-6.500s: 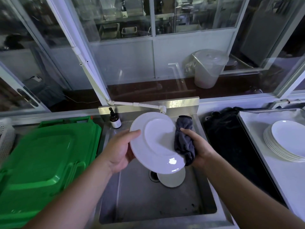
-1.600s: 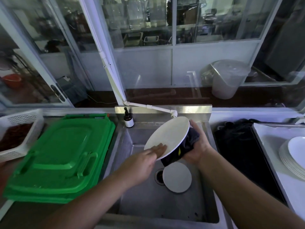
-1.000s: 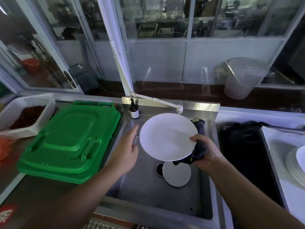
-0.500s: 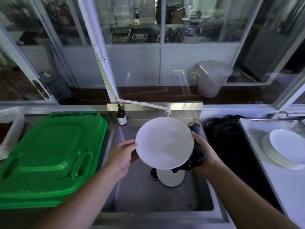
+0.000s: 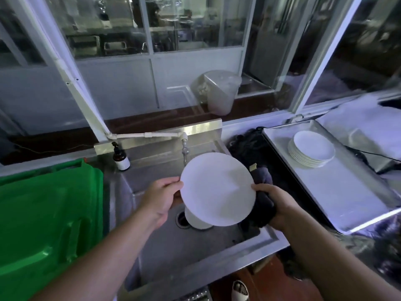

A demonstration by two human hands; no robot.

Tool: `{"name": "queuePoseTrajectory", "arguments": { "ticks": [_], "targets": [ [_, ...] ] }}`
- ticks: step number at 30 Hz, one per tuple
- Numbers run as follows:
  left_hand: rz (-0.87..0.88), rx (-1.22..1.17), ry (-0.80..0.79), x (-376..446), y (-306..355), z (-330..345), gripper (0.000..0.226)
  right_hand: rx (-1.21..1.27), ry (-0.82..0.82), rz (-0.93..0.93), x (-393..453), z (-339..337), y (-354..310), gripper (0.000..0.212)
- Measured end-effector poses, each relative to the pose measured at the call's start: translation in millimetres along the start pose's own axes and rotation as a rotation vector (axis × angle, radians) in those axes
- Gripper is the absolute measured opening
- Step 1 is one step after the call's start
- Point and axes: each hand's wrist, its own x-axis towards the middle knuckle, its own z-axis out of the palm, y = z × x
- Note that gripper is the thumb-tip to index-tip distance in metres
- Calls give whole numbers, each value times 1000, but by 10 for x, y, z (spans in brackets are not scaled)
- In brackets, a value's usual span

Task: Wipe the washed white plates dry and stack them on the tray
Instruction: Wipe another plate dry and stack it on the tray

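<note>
A round white ceramic plate (image 5: 217, 189) is hanging tilted over the stainless steel sink (image 5: 195, 246), its smooth, unmarked face turned up toward the camera. The left hand (image 5: 161, 197) is gripping its left rim, fingers curled behind the edge. The right hand (image 5: 276, 206) is holding the right rim together with a dark grey cloth (image 5: 261, 199) bunched under and behind the plate, thumb lying on the rim (the other fingers are hidden in the cloth). Below the plate, another white dish (image 5: 196, 220) is sitting by the drain. To the right, a stack of white plates (image 5: 311, 152) is resting on a shallow metal tray (image 5: 338, 192) on the tabletop. A brown pump bottle (image 5: 121, 158) is standing at the sink's back corner, beside a green plastic lid (image 5: 47, 224).
</note>
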Motion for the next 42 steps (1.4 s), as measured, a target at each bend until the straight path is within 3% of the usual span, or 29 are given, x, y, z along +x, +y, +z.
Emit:
{"name": "queuePoseTrajectory", "arguments": {
  "ticks": [7,11,15,20,25,29,33,42],
  "targets": [
    [-60,58,-246,-83,-88,889,18,18,156,-59,-432,-1022,-142,29],
    [-82,79,-296,-203,-209,1566,25,86,218,-91,-696,-1657,-180,23],
    [-98,94,-366,-456,-355,2366,24,155,314,-114,-973,-2425,-239,33],
    [-115,134,-468,-884,-583,3416,23,190,437,-120,-1403,-3416,-303,14],
    [-136,150,-582,-1338,-761,4318,16,222,519,-118,-1786,-4315,-339,24],
    [-137,210,-663,-1520,-880,4864,19,229,539,-110,-2037,-4777,-383,38],
    [-146,262,-696,-1568,-976,5332,20,281,634,-141,-2122,-5155,-402,14],
    [-165,338,-782,-1264,-1111,6351,19,397,740,-115,-1814,-5773,-689,10]
  ]
}}
